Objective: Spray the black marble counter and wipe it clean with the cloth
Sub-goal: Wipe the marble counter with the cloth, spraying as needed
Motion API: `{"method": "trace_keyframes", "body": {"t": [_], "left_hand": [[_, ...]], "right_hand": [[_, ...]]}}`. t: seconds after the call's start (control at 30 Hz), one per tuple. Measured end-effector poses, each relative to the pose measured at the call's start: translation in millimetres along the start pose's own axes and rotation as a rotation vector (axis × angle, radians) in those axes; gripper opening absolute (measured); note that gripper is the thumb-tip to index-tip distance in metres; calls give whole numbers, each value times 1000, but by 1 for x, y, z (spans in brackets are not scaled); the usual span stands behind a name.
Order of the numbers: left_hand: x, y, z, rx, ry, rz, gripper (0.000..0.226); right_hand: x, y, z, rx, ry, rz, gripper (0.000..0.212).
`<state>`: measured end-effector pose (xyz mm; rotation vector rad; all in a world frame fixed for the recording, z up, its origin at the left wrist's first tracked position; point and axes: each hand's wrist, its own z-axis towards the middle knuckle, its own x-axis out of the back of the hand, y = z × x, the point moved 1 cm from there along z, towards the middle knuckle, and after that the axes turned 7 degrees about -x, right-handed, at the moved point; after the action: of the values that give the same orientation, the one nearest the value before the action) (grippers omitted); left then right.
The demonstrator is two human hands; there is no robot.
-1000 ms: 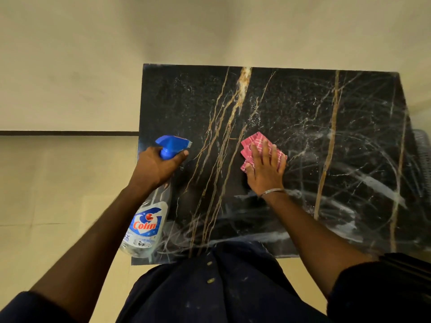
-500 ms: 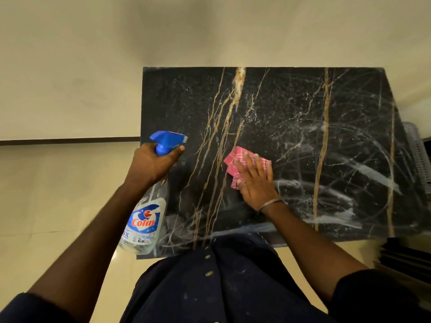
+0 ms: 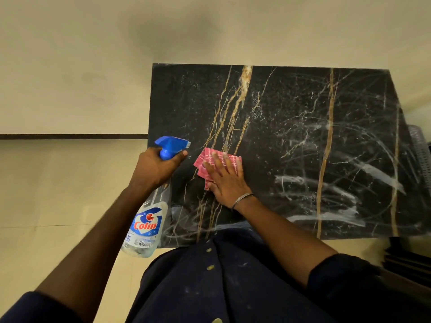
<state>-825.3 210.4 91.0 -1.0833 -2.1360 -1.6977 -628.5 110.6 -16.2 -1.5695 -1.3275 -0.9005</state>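
Left hand [image 3: 155,169] grips bottle [image 3: 149,226] | right hand [image 3: 227,180] flat on cloth [image 3: 207,159] | counter [image 3: 291,136] streaked | beige wall [image 3: 93,66]

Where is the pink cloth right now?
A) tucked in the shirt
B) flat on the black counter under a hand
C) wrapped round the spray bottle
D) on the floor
B: the right hand lies flat on the pink checked cloth, pressing it to the black marble counter, while the left hand grips the Colin spray bottle.
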Motion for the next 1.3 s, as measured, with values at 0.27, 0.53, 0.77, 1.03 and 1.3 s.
{"method": "trace_keyframes", "body": {"t": [0.27,0.53,0.77,1.03,1.3], "left_hand": [[11,-21,-13,39,21,-33,50],[5,-15,-26,77,59,-37,37],[11,-6,-24,97,94,-14,36],[14,-1,-22,109,87,-9,40],[9,3,-29,119,85,-19,32]], "right_hand": [[-6,66,-27,1,100,-37,65],[-4,2,3,72,31,-83,66],[3,3,5,264,26,-117,63],[0,58,-18,200,70,-134,66],[2,-15,17,239,2,-134,64]]}}
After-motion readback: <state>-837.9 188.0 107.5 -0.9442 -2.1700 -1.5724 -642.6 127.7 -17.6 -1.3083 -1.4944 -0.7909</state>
